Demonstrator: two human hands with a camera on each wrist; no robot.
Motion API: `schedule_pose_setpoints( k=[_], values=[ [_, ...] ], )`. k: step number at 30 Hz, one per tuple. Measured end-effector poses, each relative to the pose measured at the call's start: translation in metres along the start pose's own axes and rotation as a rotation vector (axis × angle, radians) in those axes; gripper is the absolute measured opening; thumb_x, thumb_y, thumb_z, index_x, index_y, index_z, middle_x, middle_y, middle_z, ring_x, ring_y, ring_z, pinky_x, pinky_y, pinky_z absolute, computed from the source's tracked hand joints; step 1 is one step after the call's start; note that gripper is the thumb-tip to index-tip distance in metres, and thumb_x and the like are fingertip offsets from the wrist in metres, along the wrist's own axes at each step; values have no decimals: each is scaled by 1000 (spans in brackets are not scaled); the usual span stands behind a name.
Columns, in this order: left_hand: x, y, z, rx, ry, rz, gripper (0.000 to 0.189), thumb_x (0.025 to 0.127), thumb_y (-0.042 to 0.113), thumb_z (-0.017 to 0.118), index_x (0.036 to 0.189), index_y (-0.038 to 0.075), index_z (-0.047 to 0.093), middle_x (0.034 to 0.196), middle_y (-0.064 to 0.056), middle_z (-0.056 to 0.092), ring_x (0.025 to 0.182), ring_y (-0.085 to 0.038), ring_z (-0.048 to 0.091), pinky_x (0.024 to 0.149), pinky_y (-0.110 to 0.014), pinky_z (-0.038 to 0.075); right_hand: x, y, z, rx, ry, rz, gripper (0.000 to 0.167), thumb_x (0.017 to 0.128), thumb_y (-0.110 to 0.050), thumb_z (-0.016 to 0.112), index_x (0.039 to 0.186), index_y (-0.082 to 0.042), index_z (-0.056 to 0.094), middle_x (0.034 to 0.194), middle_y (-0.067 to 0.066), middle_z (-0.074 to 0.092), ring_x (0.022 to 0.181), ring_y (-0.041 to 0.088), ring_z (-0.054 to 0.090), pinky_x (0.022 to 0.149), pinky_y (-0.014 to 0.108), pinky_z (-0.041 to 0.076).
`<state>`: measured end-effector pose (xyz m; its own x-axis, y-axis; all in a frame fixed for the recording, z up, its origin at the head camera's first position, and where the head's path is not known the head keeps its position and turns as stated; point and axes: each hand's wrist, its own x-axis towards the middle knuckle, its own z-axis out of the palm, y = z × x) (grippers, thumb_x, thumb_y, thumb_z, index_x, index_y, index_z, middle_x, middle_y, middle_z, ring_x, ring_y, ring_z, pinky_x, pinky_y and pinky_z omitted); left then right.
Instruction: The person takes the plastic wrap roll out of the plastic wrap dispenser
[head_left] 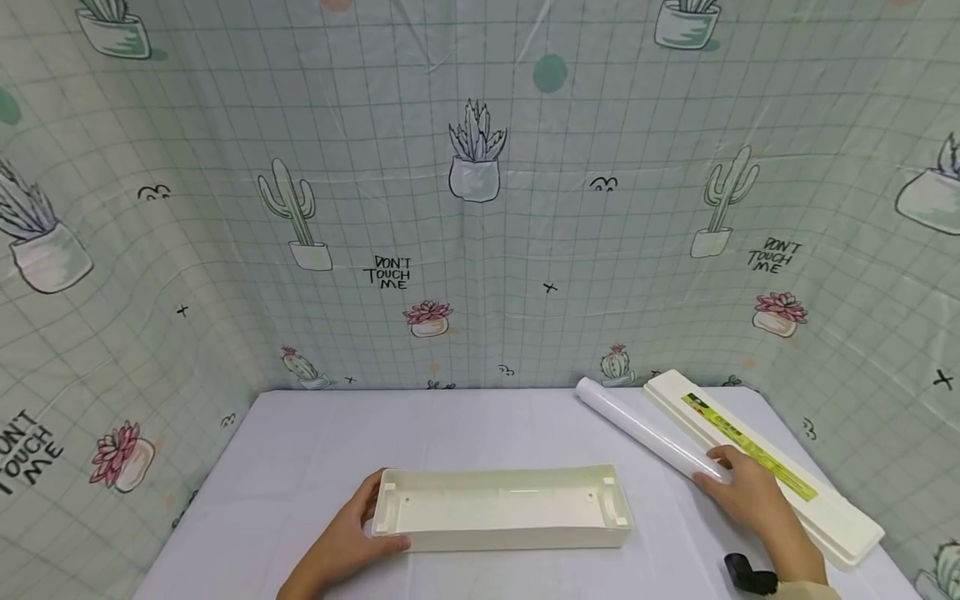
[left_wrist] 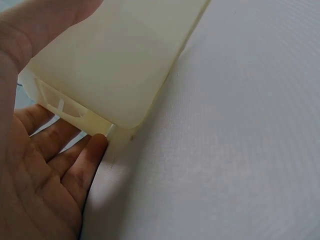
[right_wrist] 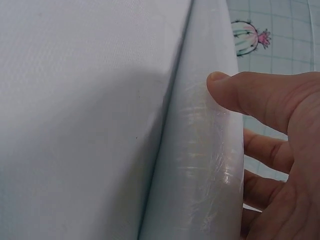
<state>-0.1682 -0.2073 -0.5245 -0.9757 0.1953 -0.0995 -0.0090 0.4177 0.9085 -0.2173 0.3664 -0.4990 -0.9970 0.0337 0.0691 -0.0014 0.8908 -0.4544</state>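
At the front middle of the table lies an open, long cream plastic box, its hollow side up. My left hand grips the box's left end, thumb along the near wall and fingers round the end. In the left wrist view, fingertips touch the end wall beside a cut-out. On the right, my right hand holds the near end of a shiny roll of plastic film, thumb on one side and fingers on the other. The right wrist view shows the thumb against the film's wrinkled surface.
Right of the roll lies a long white lid with a yellow-green label, partly behind my right hand. A white cloth covers the table. Behind and at both sides hangs a checked curtain with cactus prints.
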Motion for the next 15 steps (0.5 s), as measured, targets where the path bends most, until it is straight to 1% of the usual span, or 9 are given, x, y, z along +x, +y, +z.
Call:
schedule_pose_setpoints(
  k=[2, 4, 8, 11, 13, 15],
  values=[
    [0, 0, 1, 4, 6, -1, 104, 77, 29, 91, 160, 10, 30, 159, -19, 43, 140, -39, 50, 104, -46, 47, 0, 0, 0, 1, -2, 4, 51, 92, -28, 75, 122, 10, 58, 118, 39, 63, 110, 54, 60, 90, 63, 47],
    [0, 0, 1, 10, 8, -1, 104, 77, 29, 91, 159, 10, 30, 159, -19, 43, 140, -39, 50, 104, -46, 47, 0, 0, -1, 0, -3, 7, 50, 92, -27, 75, 121, 10, 57, 117, 40, 63, 109, 55, 60, 90, 63, 48],
    [0, 0, 1, 14, 5, -3, 105, 77, 29, 91, 160, 8, 29, 159, -19, 42, 141, -39, 50, 102, -37, 48, -2, 1, -3, 3, -8, 9, 53, 92, -28, 75, 122, 12, 56, 116, 41, 62, 109, 56, 60, 89, 63, 48],
    [1, 1, 1, 17, 3, -2, 106, 77, 28, 91, 160, 7, 29, 159, -20, 42, 141, -39, 49, 100, -31, 48, -3, 3, -5, -1, -17, 12, 57, 92, -30, 75, 124, 13, 56, 114, 40, 63, 108, 55, 61, 87, 62, 48],
    [1, 1, 1, 17, 3, -1, 106, 77, 28, 91, 160, 6, 29, 159, -20, 42, 141, -39, 50, 100, -31, 48, -3, 5, -5, -5, -21, 13, 57, 92, -31, 75, 124, 13, 56, 113, 39, 64, 106, 54, 61, 87, 61, 49],
    [1, 1, 1, 22, 6, -1, 106, 77, 29, 91, 160, 7, 29, 159, -20, 43, 140, -39, 50, 101, -34, 48, -3, 5, -6, -10, -20, 15, 56, 92, -30, 76, 122, 12, 58, 113, 37, 65, 106, 53, 62, 87, 61, 49]
  ],
)
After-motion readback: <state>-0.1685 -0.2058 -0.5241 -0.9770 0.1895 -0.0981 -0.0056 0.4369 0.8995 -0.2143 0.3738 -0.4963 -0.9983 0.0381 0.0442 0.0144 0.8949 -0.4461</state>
